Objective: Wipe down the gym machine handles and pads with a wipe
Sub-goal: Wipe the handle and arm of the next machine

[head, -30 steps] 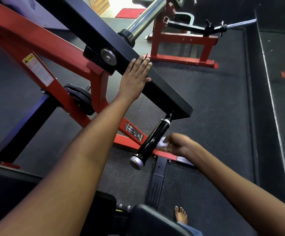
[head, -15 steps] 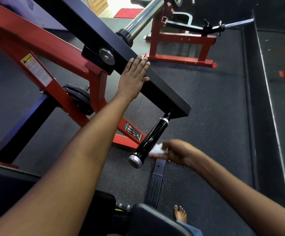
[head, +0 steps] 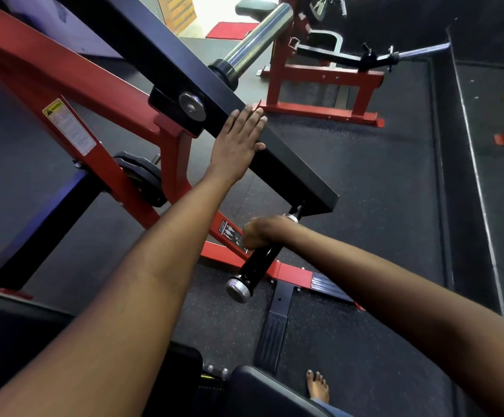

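Left hand (head: 238,145) lies flat on the side face of the black lever arm (head: 289,164), fingers straight and together, thumb out along the arm's top face, just below the round steel pivot cap (head: 192,105). Right hand (head: 259,233) is wrapped over the upper part of the black handle (head: 258,264) that hangs from the lever arm's lower end, fingers curled around it; hand is motion-blurred. Wipe can't be made out in this view, hidden under the hand if there. Handle slants down-left, chrome end cap (head: 238,288) free below the hand. Red machine frame (head: 64,94) runs behind, yellow warning label (head: 68,126) on its upright, black weight plate (head: 142,179) beside it. Chrome weight sleeve (head: 259,40) sticks out from the lever arm toward the far side. Black rubber floor (head: 380,191) underneath; bare foot (head: 318,386) near the bottom edge, beside a black seat pad (head: 262,392).
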`<state>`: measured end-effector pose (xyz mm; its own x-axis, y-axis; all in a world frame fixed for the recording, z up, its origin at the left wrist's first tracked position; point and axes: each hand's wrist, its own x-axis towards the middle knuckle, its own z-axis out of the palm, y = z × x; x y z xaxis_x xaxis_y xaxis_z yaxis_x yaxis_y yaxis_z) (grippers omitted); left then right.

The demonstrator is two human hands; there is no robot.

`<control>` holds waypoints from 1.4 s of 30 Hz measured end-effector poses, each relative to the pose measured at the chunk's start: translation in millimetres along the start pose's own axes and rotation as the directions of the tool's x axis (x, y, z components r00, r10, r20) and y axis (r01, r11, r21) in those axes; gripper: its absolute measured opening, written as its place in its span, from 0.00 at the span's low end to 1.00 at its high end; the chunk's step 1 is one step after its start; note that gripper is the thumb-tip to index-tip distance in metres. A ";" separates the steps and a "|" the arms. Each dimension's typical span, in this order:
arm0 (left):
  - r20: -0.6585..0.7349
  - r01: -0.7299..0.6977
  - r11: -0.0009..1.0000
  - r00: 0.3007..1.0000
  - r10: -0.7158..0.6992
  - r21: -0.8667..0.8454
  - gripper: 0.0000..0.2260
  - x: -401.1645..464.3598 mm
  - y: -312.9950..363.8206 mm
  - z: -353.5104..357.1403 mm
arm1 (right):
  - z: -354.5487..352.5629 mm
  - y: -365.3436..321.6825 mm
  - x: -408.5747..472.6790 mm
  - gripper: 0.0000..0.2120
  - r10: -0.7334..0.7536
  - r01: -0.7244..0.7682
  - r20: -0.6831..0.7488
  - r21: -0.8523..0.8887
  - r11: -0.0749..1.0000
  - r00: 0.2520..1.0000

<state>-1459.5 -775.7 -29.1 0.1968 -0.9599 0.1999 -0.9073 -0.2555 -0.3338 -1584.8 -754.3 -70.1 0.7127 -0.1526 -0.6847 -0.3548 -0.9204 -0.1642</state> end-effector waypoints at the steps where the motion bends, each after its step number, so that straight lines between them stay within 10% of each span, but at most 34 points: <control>1: -0.002 0.000 1.000 1.000 0.000 0.007 0.28 0.0 -0.2 0.5 | 2.8 -11.5 1.0 0.09 -0.035 0.033 0.064 0.038 0.999 0.997; 6: 0.004 0.000 1.000 1.000 0.000 -0.013 0.28 1.2 -0.6 0.9 | 36.3 -32.6 -32.3 0.12 -0.231 0.274 -0.202 0.222 0.936 0.952; 9: -0.001 0.000 1.000 1.000 0.000 -0.021 0.29 1.2 -0.4 -0.2 | 84.0 -13.4 -57.7 0.12 -0.342 0.561 -0.679 0.124 0.819 0.650; 13: 0.000 0.000 1.000 1.000 0.000 -0.020 0.28 0.8 -0.2 -0.6 | 150.4 4.0 -73.5 0.17 -0.366 0.620 -0.843 -0.051 0.783 0.394; 15: 0.000 0.005 1.000 1.000 -0.005 -0.006 0.27 0.9 0.5 -0.6 | 175.7 15.5 -76.9 0.24 -0.330 0.578 -0.833 -0.014 0.816 0.445; 17: 0.001 0.009 1.000 1.000 -0.009 0.001 0.26 0.9 1.0 -0.4 | 189.0 20.6 -74.1 0.26 0.009 0.520 -0.854 0.325 0.790 0.520; 18: 0.001 0.011 1.000 1.000 -0.011 0.002 0.25 0.8 1.4 0.0 | 183.4 20.3 -72.8 0.21 0.322 0.486 -0.782 0.595 0.640 0.534; 20: -0.004 0.013 1.000 1.000 -0.013 0.011 0.26 0.7 1.5 -0.1 | 151.9 31.3 -57.5 0.13 0.717 0.460 -0.302 0.887 -0.029 0.628; 21: -0.006 0.014 1.000 1.000 -0.014 0.016 0.26 0.5 1.5 -0.2 | 133.1 42.9 -47.4 0.13 0.697 0.446 -0.083 0.820 -0.359 0.712; 23: -0.004 0.014 1.000 1.000 -0.014 0.021 0.25 0.2 1.8 -0.3 | 98.8 67.7 -31.8 0.13 0.585 0.418 0.054 0.646 -0.639 0.809; 30: -0.013 0.017 1.000 1.000 -0.017 0.013 0.25 0.3 1.3 2.5 | 108.1 28.1 -46.6 0.16 0.179 0.011 0.136 0.768 -0.640 0.974; 36: -0.025 0.013 1.000 1.000 -0.013 -0.007 0.24 -0.1 1.9 2.2 | 85.8 61.1 -22.5 0.17 0.218 0.158 0.078 0.465 -0.871 0.973; 42: -0.021 0.020 1.000 1.000 -0.019 0.014 0.25 0.0 2.4 2.8 | 100.9 54.3 -44.3 0.17 0.092 0.024 0.069 0.660 -0.751 0.993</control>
<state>-1460.7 -776.6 -32.5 0.2063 -0.9521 0.2256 -0.8982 -0.2757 -0.3423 -1696.7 -761.2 -120.3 0.6331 -0.2115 -0.7446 -0.1159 0.9252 -0.3614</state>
